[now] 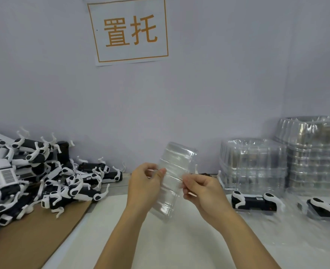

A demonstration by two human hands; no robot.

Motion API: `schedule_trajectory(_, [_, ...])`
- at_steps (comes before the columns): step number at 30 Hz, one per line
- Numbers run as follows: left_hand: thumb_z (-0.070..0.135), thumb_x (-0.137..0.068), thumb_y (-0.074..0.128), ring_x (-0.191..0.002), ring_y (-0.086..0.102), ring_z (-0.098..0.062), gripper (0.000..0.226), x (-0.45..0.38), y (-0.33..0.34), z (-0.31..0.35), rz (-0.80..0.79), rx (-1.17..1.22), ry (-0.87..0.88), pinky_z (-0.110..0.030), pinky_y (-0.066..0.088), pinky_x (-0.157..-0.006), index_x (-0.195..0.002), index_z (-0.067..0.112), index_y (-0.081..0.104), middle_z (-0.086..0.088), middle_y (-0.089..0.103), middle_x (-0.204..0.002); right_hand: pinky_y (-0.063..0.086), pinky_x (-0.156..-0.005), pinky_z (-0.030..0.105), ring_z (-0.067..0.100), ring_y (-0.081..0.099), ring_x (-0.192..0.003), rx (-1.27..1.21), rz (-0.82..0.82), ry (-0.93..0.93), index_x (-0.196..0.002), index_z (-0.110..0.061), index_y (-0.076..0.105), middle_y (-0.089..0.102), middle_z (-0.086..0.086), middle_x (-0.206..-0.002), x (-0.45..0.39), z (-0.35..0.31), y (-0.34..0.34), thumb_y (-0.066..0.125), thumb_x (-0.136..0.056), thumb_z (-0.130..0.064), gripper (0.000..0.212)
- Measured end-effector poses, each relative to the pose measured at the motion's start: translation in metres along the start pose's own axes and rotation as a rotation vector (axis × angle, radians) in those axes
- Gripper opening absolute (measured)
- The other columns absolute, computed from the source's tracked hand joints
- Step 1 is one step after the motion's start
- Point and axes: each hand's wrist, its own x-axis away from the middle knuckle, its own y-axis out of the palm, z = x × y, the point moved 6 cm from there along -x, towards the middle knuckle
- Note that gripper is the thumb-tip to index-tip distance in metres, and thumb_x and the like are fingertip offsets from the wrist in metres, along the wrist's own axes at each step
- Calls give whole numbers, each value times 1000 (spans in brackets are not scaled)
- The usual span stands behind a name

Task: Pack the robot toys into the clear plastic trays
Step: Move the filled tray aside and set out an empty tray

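Currently both hands, left hand (143, 188) and right hand (203, 193), hold one clear tray (172, 175) tilted above the counter (179, 245), fingers (161, 171) pinching its edges; robot toys (34, 177) piled left.

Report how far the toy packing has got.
Done: two packed toys lie in trays at right. In hand: left hand and right hand pinch an empty clear tray. Left: the toy pile; tray stacks wait.

- My big heap of black and white robot toys (34, 177) runs off the left edge.
- The tall stack of clear plastic trays (315, 154) is cut off on the right.
- The see-through tray (171, 181) I hold looks blurry.
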Motion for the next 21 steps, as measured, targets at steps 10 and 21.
schedule_trajectory(10, [66, -48, 87, -92, 56, 7, 89, 18, 12, 4, -311, -186, -26, -11, 42, -63, -122, 34, 47, 17, 57, -105, 51, -63, 21, 11, 67, -71, -3, -4, 24, -80, -12, 80, 72, 4, -78, 4, -1, 6, 60, -96, -9, 26])
schedule_trajectory(21, [55, -58, 89, -97, 43, 18, 74, 8, 3, 2, -172, -205, 52, -6, 34, -67, -114, 43, 43, 30, 46, -105, 50, -58, 18, 7, 58, -57, 238, 120, -163, -71, -22, 81, 72, 6, -67, 4, -17, -1, 65, -88, -6, 28])
